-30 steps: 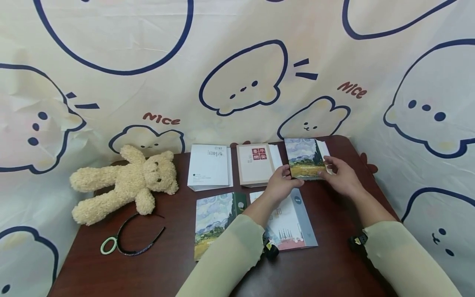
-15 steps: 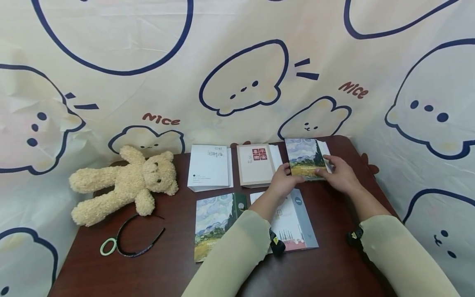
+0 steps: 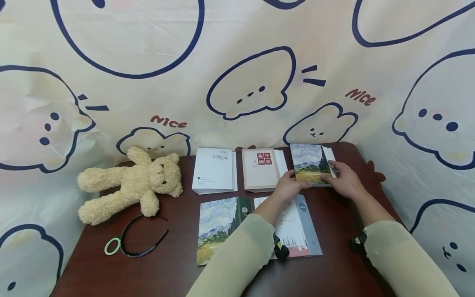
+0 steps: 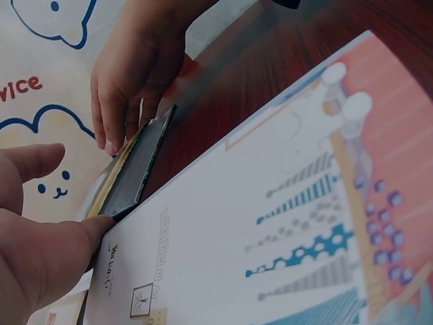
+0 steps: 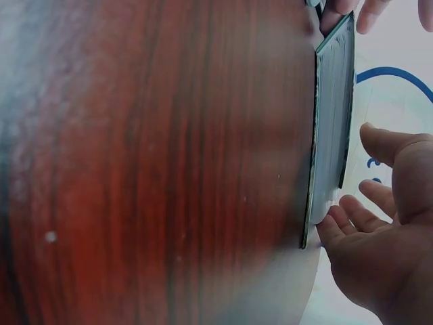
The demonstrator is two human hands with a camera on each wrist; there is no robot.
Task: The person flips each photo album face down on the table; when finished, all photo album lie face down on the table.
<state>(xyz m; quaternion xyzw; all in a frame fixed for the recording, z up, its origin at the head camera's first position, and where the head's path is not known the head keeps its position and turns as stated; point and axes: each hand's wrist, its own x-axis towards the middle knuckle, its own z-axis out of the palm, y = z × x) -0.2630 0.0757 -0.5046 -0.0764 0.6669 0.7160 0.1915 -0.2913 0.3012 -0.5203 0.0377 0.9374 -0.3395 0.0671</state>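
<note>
A small thick book (image 3: 309, 161) with a painted landscape cover lies at the table's back right corner. My left hand (image 3: 288, 189) is at its lower left corner; in the left wrist view the left thumb (image 4: 67, 247) touches the book's edge, with another finger lifted off. My right hand (image 3: 346, 181) is at the right side. In the right wrist view its fingertips (image 5: 330, 230) touch the book's side, while the right thumb (image 5: 382, 143) stands apart from the cover. Pale page edges (image 5: 333, 101) show between two dark-edged covers.
Left of this book stand a cream book (image 3: 259, 173) and a white book (image 3: 213, 169). In front lie a larger landscape-covered book (image 3: 217, 222) and a white-and-blue one (image 3: 313, 231), partly under my left arm. A teddy bear (image 3: 133, 181) and headband (image 3: 137, 255) are farther left.
The right thumb has come from the book's right edge onto or over its front lower corner. Otherwise both hands stay at the book; the head view has shifted slightly.
</note>
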